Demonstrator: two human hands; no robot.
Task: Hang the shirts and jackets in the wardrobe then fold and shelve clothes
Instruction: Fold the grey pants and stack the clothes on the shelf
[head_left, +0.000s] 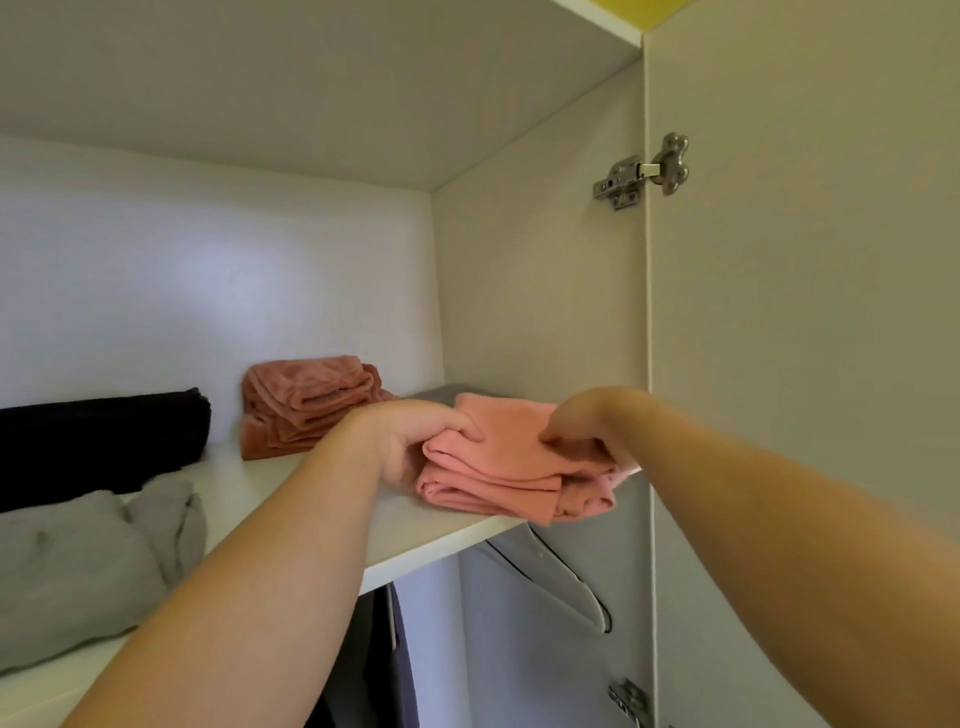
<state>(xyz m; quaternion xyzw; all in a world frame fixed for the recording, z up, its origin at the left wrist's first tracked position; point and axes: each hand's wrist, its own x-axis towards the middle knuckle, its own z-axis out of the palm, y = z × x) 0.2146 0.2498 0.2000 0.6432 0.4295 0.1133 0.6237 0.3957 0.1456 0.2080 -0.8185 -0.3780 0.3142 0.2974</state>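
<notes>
Wardrobe interior, white, lit brightest on the back panel at left of centre. The shelf (291, 483) runs from lower left to centre right. At its front edge, right of centre, lies the folded pink cloth (498, 467), slightly overhanging the lip. The left hand (415, 441) grips the cloth's left side, thumb on top; the right hand (576, 421) holds its right side, fingers curled over it.

Behind, centre, sits a folded darker pink stack (306, 405); a black folded item (98, 436) at the left edge; a crumpled grey garment (78, 566) at lower left.

The door (805, 312) stands open at right, upper hinge (641, 171) visible. Below the shelf hang a white hanger (561, 582) and dark clothing (395, 665).
</notes>
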